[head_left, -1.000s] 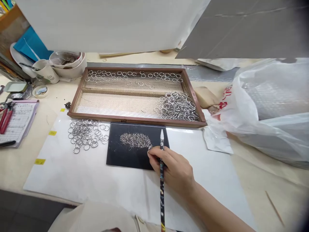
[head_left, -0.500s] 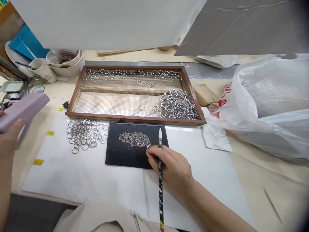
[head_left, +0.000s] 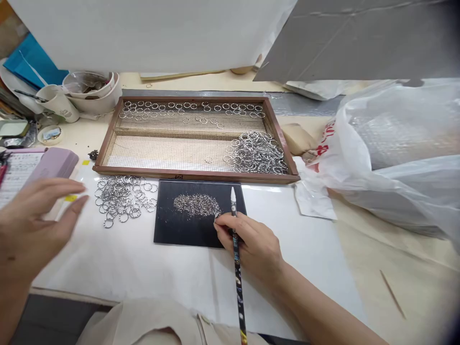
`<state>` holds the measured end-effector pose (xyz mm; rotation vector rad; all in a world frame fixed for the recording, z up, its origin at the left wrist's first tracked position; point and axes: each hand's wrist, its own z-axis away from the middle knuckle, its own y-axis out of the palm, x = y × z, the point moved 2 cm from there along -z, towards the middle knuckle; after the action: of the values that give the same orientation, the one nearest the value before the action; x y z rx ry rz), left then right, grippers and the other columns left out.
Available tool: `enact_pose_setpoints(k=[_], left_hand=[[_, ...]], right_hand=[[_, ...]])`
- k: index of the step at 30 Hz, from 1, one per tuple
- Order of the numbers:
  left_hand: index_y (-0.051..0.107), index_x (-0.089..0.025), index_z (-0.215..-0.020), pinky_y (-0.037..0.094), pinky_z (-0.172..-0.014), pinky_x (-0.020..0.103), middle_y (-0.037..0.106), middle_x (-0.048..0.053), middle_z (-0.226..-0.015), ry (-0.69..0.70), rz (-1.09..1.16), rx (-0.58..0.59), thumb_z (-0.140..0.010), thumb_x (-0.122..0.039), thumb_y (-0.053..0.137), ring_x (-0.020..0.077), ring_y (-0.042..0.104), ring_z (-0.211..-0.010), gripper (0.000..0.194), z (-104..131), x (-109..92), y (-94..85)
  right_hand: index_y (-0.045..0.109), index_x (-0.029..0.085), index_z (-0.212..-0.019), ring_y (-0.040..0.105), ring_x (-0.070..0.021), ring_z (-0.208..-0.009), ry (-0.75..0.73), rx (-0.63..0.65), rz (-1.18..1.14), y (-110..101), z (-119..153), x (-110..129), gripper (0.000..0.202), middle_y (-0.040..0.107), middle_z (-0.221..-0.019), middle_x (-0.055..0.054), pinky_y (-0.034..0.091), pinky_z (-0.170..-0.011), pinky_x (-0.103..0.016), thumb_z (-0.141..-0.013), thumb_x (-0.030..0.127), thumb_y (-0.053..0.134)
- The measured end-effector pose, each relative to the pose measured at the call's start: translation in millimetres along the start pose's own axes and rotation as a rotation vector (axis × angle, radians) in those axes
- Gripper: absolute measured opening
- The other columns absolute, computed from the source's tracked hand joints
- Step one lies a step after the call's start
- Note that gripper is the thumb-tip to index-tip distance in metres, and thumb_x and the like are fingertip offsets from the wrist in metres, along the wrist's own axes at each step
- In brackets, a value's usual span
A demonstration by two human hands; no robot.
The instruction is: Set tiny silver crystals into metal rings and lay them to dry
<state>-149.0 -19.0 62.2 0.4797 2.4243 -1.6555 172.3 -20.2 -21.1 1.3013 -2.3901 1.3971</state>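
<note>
My right hand [head_left: 251, 239] rests over the black tray [head_left: 187, 235], closed round a dark patterned pencil with a white tip [head_left: 237, 282] that points away from me. Its thumb and forefinger also pinch something tiny and shiny at the edge of a heap of small glittering stones [head_left: 197, 205]. Fingers apart and holding nothing, my left hand [head_left: 46, 215] hovers at the left over the sheet's edge. Just beyond it lies a lavender case [head_left: 59, 163]. Between my hands, left of the tray, silver rings [head_left: 122, 196] are piled on the white sheet [head_left: 172, 273].
A wooden mesh-bottomed frame [head_left: 194, 176] behind the tray holds rows of rings and a ring pile. White plastic bags [head_left: 402, 139] crowd the right, near a thin wooden stick [head_left: 393, 293]. Cups and tubs [head_left: 97, 98] stand back left, beside a written-on notebook page [head_left: 19, 170].
My left hand has let go of the lavender case, which now lies on the table, and has moved right with its fingers opened. My right hand stays at the stones; the view shifted slightly.
</note>
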Motion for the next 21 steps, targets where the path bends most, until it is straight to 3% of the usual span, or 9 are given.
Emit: enact_pose_setpoints(k=[4,6,9,13,16,21], left_hand=[[0.063,-0.021,-0.084,0.051,-0.071,0.025,0.065,0.0,-0.086,0.137,0.492,0.583,-0.083,-0.018,0.055,0.0133,0.06,-0.081,0.009,-3,-75,33.6],[0.064,-0.019,-0.079,0.051,-0.067,0.024,0.066,0.001,-0.081,0.148,0.598,0.692,-0.083,-0.017,0.053,0.0124,0.061,-0.075,0.012,-6,-100,53.2],[0.065,-0.017,-0.08,0.051,-0.066,0.024,0.067,0.001,-0.08,0.041,0.729,0.73,-0.079,-0.016,0.058,0.0118,0.061,-0.073,0.007,-7,-121,82.5],[0.064,-0.015,-0.085,0.055,-0.075,0.028,0.069,0.004,-0.084,-0.278,1.058,0.85,-0.075,-0.019,0.063,0.0139,0.066,-0.079,0.011,-2,-129,110.1],[0.066,-0.014,-0.083,0.055,-0.079,0.029,0.07,0.004,-0.082,-0.455,1.207,0.836,-0.071,-0.02,0.067,0.0142,0.067,-0.08,0.013,3,-129,117.7],[0.07,-0.017,-0.081,0.055,-0.076,0.027,0.071,0.002,-0.078,-0.592,1.283,0.833,-0.067,-0.023,0.073,0.012,0.066,-0.076,0.015,9,-125,121.7]], right_hand=[[0.057,0.019,-0.077,0.051,-0.0072,-0.05,0.104,0.017,-0.075,-4,-3,4,0.011,0.059,-0.059,0.002,0.042,-0.047,-0.018,-0.08,0.008,0.054],[0.056,0.019,-0.077,0.052,-0.0075,-0.05,0.142,0.018,-0.121,-6,-5,7,0.011,0.06,-0.06,0.002,0.043,-0.048,-0.019,-0.08,0.009,0.055],[0.056,0.019,-0.077,0.053,-0.0077,-0.051,0.143,0.004,-0.15,-7,-7,11,0.009,0.06,-0.06,0.002,0.043,-0.048,-0.018,-0.079,0.009,0.056],[0.057,0.018,-0.079,0.053,-0.0073,-0.051,0.098,-0.017,-0.142,-5,-5,12,0.01,0.061,-0.061,0.001,0.043,-0.048,-0.017,-0.078,0.008,0.058],[0.057,0.017,-0.08,0.052,-0.0073,-0.051,0.065,-0.033,-0.115,-4,-4,11,0.011,0.062,-0.06,0.0,0.043,-0.049,-0.017,-0.078,0.007,0.059],[0.058,0.017,-0.082,0.056,-0.0077,-0.052,0.032,-0.046,-0.127,-3,-5,11,0.014,0.065,-0.062,0.0,0.044,-0.049,-0.017,-0.076,0.004,0.06]])
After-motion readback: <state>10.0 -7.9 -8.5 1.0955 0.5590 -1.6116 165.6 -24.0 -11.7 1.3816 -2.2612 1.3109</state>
